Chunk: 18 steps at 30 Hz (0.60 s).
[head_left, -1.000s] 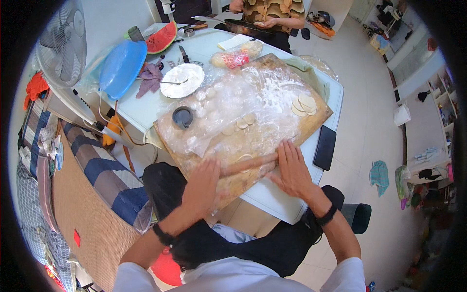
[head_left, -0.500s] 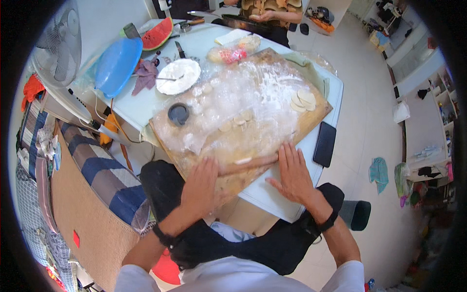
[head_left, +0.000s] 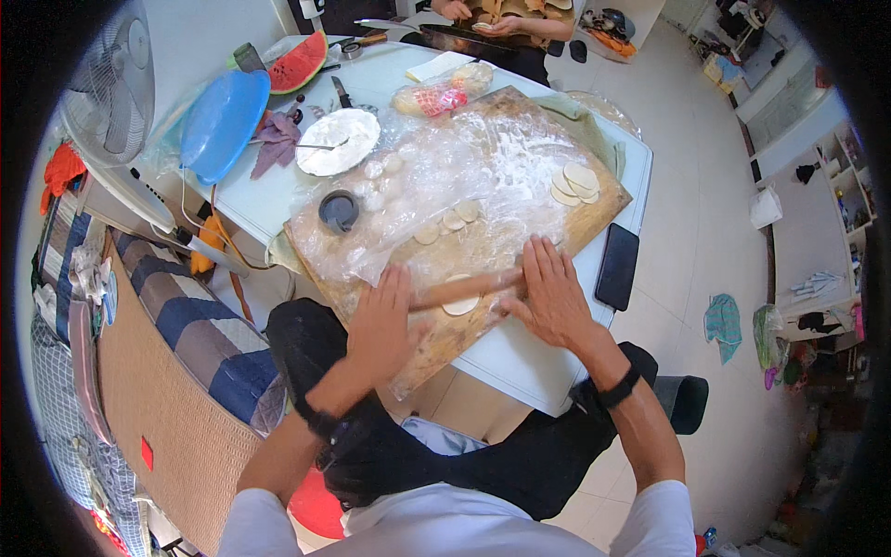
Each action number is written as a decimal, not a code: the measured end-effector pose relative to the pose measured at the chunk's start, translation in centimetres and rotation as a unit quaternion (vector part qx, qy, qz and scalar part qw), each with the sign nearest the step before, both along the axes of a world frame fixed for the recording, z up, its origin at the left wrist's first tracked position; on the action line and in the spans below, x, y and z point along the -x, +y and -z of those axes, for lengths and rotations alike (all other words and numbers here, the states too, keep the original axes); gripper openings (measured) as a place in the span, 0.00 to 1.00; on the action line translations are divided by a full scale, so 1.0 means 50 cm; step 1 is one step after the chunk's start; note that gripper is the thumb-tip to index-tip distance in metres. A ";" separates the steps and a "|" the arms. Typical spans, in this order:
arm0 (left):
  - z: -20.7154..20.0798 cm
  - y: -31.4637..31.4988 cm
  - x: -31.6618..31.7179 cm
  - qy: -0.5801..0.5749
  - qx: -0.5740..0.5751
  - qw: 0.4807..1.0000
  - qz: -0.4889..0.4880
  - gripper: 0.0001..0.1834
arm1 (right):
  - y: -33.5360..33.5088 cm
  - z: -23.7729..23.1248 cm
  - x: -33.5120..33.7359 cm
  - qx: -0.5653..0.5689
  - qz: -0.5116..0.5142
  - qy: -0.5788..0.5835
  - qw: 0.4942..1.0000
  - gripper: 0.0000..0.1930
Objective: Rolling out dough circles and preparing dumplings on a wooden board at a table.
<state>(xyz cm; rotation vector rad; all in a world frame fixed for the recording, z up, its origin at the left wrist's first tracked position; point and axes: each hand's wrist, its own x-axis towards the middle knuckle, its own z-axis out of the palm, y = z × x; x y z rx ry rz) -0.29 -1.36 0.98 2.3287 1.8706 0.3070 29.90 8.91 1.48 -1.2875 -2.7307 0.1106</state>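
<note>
A wooden rolling pin (head_left: 475, 286) lies crosswise near the close edge of a floury wooden board (head_left: 436, 357). Under its middle is a thin dough round (head_left: 459, 305), showing on both sides of the pin. My left hand (head_left: 382, 320) rests on the pin's left end, fingers stretched out and flat. At the other end lies my right hand (head_left: 552, 295), its fingers also extended and the thumb apart. Neither hand wraps round the pin. Beyond it, small flattened dough pieces (head_left: 453, 220) sit in a row. Rolled wrappers (head_left: 576, 183) overlap at the board's right side.
Clear plastic film (head_left: 399, 209) covers dough lumps on the board, beside a dark cup (head_left: 339, 213). A plate of flour (head_left: 325, 160), knife (head_left: 342, 93), blue basin (head_left: 223, 130) and watermelon piece (head_left: 298, 65) stand farther left. A phone (head_left: 617, 267) lies right. Across the table, another person's hand (head_left: 501, 26) holds something pale.
Both hands have moved slightly away from me with the rolling pin. The dough beneath it, a small strip before, now shows as a wider round.
</note>
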 end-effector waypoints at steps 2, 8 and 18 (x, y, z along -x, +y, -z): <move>0.002 0.039 0.009 -0.062 0.052 0.996 -0.042 0.54 | 0.029 0.009 0.011 -0.005 0.005 -0.002 1.000 0.51; -0.013 -0.076 -0.012 -0.026 0.074 0.997 0.016 0.51 | -0.064 -0.013 -0.016 -0.002 -0.021 -0.018 1.000 0.48; -0.019 -0.049 -0.010 0.020 0.061 0.998 0.005 0.53 | -0.025 -0.008 0.000 0.053 -0.008 -0.017 0.998 0.50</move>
